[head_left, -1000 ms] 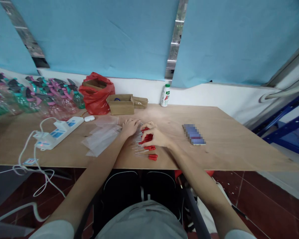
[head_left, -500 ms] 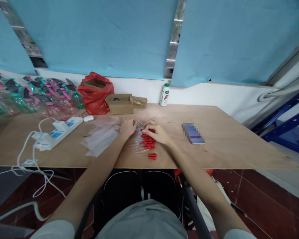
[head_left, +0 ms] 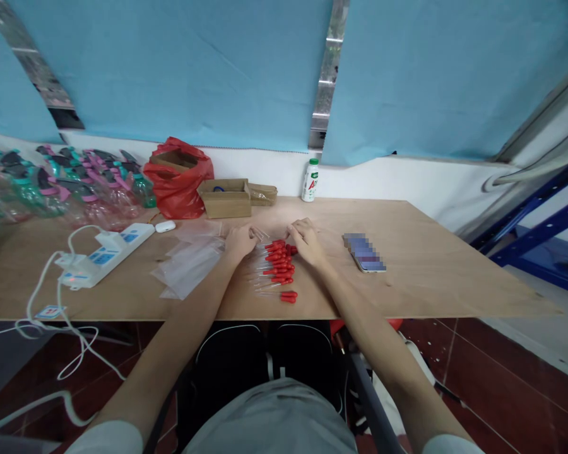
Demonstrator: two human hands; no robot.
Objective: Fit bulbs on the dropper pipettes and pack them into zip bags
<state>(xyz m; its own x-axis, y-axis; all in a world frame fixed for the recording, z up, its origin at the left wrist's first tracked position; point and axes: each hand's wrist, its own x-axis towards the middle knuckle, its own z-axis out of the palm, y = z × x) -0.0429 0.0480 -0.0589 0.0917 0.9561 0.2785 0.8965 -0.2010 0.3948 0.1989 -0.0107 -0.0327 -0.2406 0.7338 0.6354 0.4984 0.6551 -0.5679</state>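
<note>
Head view, two hands at a row of droppers. The droppers (head_left: 278,272) lay on the table (head_left: 430,271) between your hands, red bulbs toward your right and clear stems toward your left; a pair (head_left: 288,295) lay just apart at the near end. Your left hand (head_left: 240,241) was curled beside the stems at the far end, with thin clear stems showing at its fingertips; whether it pinched them or merely touched them could not be told. Your right hand (head_left: 307,239) was bent over the far bulbs, thumb close to the fingers; whether anything was held between them could not be told either. Clear bags (head_left: 182,274) lay to the left and a phone (head_left: 366,255) to the right, both outside the working space. The step in hand was judged to be handling the droppers as a row. For this, light, flat fingers seemed best: the bulbs looked soft and the stems slender, so steering by the bulbs, with the left fingertips only guiding the stems, was likely to keep them parallel and uncrossed.
</note>
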